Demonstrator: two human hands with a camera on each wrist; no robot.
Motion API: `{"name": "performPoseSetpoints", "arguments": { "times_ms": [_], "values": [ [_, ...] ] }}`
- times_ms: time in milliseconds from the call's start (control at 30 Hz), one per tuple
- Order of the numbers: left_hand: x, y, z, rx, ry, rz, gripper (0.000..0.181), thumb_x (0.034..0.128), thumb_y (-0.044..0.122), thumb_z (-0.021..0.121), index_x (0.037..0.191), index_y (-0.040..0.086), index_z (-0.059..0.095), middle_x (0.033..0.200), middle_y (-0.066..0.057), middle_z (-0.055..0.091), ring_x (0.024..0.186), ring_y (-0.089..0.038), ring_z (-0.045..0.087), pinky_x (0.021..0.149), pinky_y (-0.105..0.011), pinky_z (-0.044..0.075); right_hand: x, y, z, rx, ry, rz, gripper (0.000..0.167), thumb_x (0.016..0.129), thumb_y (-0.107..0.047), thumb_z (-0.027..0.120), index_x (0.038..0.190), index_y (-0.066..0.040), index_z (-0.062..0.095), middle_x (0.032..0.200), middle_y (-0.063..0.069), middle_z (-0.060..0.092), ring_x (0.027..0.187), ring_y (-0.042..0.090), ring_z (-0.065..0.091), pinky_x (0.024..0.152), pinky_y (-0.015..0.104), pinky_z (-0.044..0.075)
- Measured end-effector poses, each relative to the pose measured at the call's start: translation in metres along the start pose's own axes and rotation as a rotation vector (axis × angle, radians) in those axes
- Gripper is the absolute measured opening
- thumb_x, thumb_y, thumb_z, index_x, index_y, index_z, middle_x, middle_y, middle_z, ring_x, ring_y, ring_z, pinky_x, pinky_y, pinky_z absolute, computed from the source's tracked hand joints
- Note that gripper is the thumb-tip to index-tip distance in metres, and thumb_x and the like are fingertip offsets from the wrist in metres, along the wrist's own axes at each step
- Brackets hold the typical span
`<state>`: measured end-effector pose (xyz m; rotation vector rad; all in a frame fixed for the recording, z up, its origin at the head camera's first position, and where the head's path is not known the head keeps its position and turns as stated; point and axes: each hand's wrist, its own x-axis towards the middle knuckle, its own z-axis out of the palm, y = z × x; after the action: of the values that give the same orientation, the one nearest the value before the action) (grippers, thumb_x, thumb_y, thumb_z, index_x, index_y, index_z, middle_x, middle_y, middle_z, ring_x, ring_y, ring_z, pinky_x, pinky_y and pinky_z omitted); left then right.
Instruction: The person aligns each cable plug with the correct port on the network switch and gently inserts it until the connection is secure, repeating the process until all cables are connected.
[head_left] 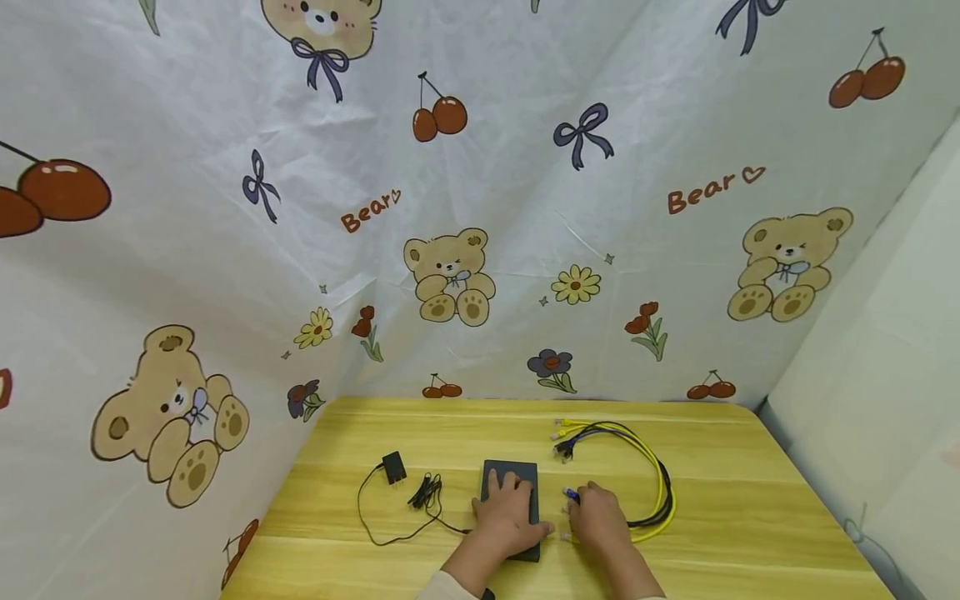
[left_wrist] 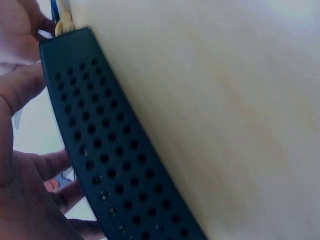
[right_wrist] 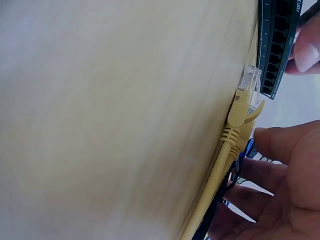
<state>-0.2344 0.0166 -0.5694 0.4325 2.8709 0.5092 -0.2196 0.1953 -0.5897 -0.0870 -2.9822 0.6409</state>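
Observation:
In the head view my left hand (head_left: 506, 512) rests with spread fingers on top of a black network switch (head_left: 527, 546). The vented side of the switch (left_wrist: 107, 130) fills the middle of the left wrist view, and its port row (right_wrist: 277, 45) shows at the top of the right wrist view. My right hand (head_left: 597, 514), just right of the switch, pinches a blue network cable (head_left: 572, 494) near its plug. Yellow network cables (right_wrist: 215, 180) with clear plugs lie close beside these fingers. Part of the blue cable is hidden by the hand.
The yellow and black cables (head_left: 670, 496) curve in a loop on the wooden table (head_left: 750, 517), with several plugs at its far end. A black power adapter (head_left: 393, 467) and its bundled cord (head_left: 426, 492) lie left of the switch. A patterned cloth (head_left: 510, 192) hangs behind.

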Motion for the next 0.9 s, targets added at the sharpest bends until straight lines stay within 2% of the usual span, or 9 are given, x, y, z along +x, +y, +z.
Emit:
{"name": "performPoseSetpoints", "arguments": {
  "times_ms": [200,400,567,733,900],
  "values": [
    [0.005,0.004,0.009,0.031,-0.009,-0.035,0.078,0.0809,0.057,0.075,0.145,0.019,0.049,0.149,-0.014,0.037,0.146,-0.050,0.020,0.091,-0.083,0.029,0.000,0.002,0.000,0.045,0.021,0.003,0.013,0.087,-0.014,0.076,0.090,-0.003,0.070,0.089,0.007,0.063,0.086,0.032,0.062,0.077,0.050,0.053],
    [0.007,0.004,0.014,0.041,-0.022,-0.051,0.084,0.0805,0.054,0.075,0.148,0.015,0.045,0.153,-0.014,0.033,0.146,-0.048,0.021,0.087,-0.081,0.033,0.000,0.003,-0.001,0.069,0.004,0.019,0.015,0.085,-0.013,0.077,0.084,-0.006,0.064,0.086,0.005,0.061,0.082,0.028,0.061,0.073,0.047,0.051],
    [0.007,0.000,0.015,0.028,-0.030,-0.059,0.089,0.0788,0.056,0.075,0.151,0.017,0.042,0.157,-0.012,0.031,0.147,-0.047,0.019,0.088,-0.080,0.033,0.000,0.003,-0.003,0.100,-0.003,0.040,0.020,0.085,-0.015,0.077,0.080,-0.008,0.059,0.078,0.003,0.055,0.071,0.022,0.056,0.064,0.042,0.048],
    [0.006,-0.002,0.015,0.007,-0.033,-0.066,0.092,0.0769,0.058,0.076,0.152,0.020,0.041,0.160,-0.010,0.029,0.146,-0.053,0.013,0.089,-0.079,0.034,0.001,0.003,-0.006,0.127,0.009,0.039,0.014,0.087,-0.017,0.075,0.086,-0.009,0.064,0.079,0.003,0.060,0.071,0.021,0.060,0.063,0.043,0.048],
    [0.004,-0.003,0.016,0.000,-0.051,-0.074,0.092,0.0771,0.061,0.075,0.153,0.023,0.041,0.164,-0.007,0.025,0.146,-0.057,0.009,0.091,-0.079,0.033,0.001,0.000,-0.011,0.097,0.031,0.028,0.012,0.090,-0.022,0.074,0.097,-0.013,0.072,0.086,0.004,0.071,0.075,0.026,0.068,0.061,0.045,0.051]
  ]
}}
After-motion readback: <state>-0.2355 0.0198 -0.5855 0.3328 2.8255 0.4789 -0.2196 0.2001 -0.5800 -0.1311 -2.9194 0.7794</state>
